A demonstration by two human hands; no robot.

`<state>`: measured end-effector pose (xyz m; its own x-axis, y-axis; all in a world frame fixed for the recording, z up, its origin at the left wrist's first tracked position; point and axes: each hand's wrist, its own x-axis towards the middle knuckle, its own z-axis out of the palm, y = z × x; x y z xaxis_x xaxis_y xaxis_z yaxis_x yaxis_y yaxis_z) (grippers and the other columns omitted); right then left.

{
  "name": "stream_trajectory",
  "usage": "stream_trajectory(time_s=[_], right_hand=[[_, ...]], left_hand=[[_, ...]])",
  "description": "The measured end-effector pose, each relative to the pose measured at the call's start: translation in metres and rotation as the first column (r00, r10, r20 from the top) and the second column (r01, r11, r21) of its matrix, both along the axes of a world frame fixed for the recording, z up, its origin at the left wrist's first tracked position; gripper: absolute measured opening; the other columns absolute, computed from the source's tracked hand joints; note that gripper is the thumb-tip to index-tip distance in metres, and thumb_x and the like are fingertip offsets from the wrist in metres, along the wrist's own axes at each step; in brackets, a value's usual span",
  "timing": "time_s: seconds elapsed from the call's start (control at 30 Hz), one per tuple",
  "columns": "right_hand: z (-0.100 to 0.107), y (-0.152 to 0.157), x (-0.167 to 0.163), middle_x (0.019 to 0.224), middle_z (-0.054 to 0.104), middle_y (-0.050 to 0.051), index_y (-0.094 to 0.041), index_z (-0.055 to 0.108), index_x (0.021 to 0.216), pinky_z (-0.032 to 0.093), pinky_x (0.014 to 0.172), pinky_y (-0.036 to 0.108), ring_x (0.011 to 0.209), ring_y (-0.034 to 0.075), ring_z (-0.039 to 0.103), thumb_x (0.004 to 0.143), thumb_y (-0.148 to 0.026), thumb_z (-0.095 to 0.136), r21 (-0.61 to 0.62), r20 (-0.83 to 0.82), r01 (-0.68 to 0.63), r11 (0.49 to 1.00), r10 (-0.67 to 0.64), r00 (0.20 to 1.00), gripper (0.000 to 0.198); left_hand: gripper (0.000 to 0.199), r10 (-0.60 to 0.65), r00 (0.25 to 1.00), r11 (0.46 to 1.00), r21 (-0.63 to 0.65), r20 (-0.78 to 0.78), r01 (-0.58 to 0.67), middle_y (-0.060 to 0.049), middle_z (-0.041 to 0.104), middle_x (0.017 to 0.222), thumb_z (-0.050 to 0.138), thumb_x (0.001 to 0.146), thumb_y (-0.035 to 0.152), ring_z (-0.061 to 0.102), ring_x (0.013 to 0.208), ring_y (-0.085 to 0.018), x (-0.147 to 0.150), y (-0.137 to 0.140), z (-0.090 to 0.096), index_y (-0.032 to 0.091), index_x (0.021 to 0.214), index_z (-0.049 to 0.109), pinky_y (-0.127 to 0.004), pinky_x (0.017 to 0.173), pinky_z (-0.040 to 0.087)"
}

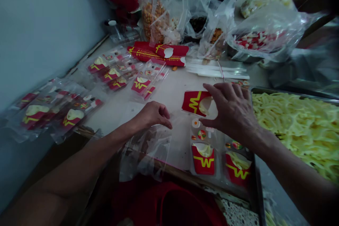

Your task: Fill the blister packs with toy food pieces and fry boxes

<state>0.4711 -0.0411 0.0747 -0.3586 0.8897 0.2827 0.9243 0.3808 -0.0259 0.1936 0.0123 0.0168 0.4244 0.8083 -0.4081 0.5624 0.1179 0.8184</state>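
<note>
My right hand (230, 107) is open, thumb and fingers spread on either side of a small red carton (192, 102) with a yellow zigzag mark, lying on the table. Whether the fingertips touch it I cannot tell. My left hand (156, 114) hovers left of the carton, fingers curled; anything held in them is hidden. Clear plastic bags (148, 148) lie below it at the table's front edge. Near my right wrist lie two clear packs, a left pack (203, 159) and a right pack (238, 166), each with a red carton and small food-shaped pieces showing.
Several filled packs (71, 116) lie along the left side. Nested red cartons (159, 53) and a bundle of white strips (217, 69) lie farther back. A tray of pale yellow strips (296, 123) stands at right. Bags of small pieces, including an orange-brown one (155, 19), crowd the back.
</note>
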Motion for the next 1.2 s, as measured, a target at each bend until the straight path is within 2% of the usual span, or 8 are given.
stream_trajectory(time_s=[0.2,0.33,0.5,0.63,0.8,0.93,1.07,1.2], right_hand=[[-0.009,-0.005,-0.01,0.132,0.054,0.017,-0.022,0.033,0.154,0.032,0.099,0.054,0.116,0.04,0.045,0.08,-0.042,0.075,-0.009,0.065,-0.022,1.0,0.022,0.998,0.087],[-0.015,-0.011,-0.012,0.131,0.055,0.015,-0.024,0.034,0.153,0.033,0.098,0.052,0.115,0.038,0.047,0.08,-0.038,0.075,-0.062,0.065,-0.071,0.995,0.076,0.995,0.086],[-0.023,-0.01,-0.016,0.13,0.056,0.015,-0.026,0.033,0.155,0.036,0.094,0.05,0.112,0.038,0.049,0.076,-0.046,0.08,-0.108,0.014,-0.07,0.992,0.072,0.997,0.094],[-0.021,-0.006,-0.024,0.132,0.057,0.016,-0.025,0.036,0.154,0.036,0.095,0.05,0.114,0.039,0.049,0.075,-0.043,0.081,-0.115,-0.008,-0.109,0.987,0.109,0.994,0.093],[-0.016,0.005,-0.032,0.128,0.06,0.012,-0.024,0.047,0.146,0.04,0.095,0.044,0.11,0.033,0.054,0.065,-0.042,0.087,-0.323,-0.07,-0.389,0.863,0.388,0.919,0.092],[-0.012,0.02,-0.051,0.131,0.059,0.012,-0.023,0.049,0.146,0.041,0.096,0.044,0.112,0.033,0.054,0.06,-0.04,0.091,-0.348,-0.083,-0.514,0.784,0.52,0.85,0.098],[-0.013,0.027,-0.082,0.135,0.056,0.013,-0.022,0.05,0.146,0.039,0.099,0.045,0.116,0.033,0.052,0.06,-0.037,0.092,-0.303,-0.034,-0.58,0.756,0.6,0.8,0.098],[-0.019,0.025,-0.112,0.134,0.057,0.014,-0.021,0.048,0.147,0.038,0.097,0.044,0.116,0.034,0.052,0.062,-0.038,0.091,-0.269,0.026,-0.586,0.765,0.613,0.789,0.097]], left_hand=[[0.043,-0.074,0.991,0.989,-0.118,0.108,0.086,0.0,0.068,0.063,0.098,0.042,0.036,0.058,0.058,-0.012,-0.003,0.002,-0.003,0.017,0.072,0.073,-0.024,0.055,0.04],[0.046,-0.058,0.991,0.985,-0.154,0.121,0.076,0.001,0.067,0.064,0.097,0.045,0.034,0.057,0.058,-0.012,-0.005,0.005,-0.005,0.017,0.081,0.075,-0.024,0.054,0.039],[0.049,0.134,0.954,0.966,-0.249,0.269,-0.065,0.004,0.065,0.065,0.093,0.05,0.022,0.06,0.059,-0.01,0.002,0.004,-0.01,0.018,0.091,0.065,-0.022,0.059,0.043],[0.052,0.216,0.93,0.964,-0.216,0.296,-0.155,0.004,0.066,0.065,0.092,0.052,0.021,0.061,0.058,-0.011,-0.001,-0.001,-0.003,0.019,0.093,0.06,-0.023,0.058,0.045],[0.052,0.221,0.958,0.968,-0.161,0.182,-0.193,0.008,0.058,0.06,0.092,0.05,0.019,0.047,0.048,-0.007,-0.024,-0.015,0.017,0.018,0.094,0.064,-0.02,0.046,0.033],[0.046,0.258,0.956,0.949,-0.225,0.141,-0.223,0.007,0.058,0.063,0.09,0.049,0.017,0.051,0.053,-0.007,-0.049,-0.028,0.02,0.018,0.089,0.067,-0.02,0.051,0.038],[0.04,0.271,0.959,0.936,-0.255,0.084,-0.242,0.002,0.068,0.072,0.091,0.049,0.021,0.06,0.064,-0.012,-0.081,-0.034,0.017,0.018,0.084,0.072,-0.023,0.061,0.047],[0.039,0.149,0.988,0.961,-0.241,0.028,-0.138,-0.004,0.077,0.091,0.088,0.06,0.033,0.068,0.081,-0.019,-0.112,-0.033,0.023,0.019,0.095,0.08,-0.028,0.075,0.052]])
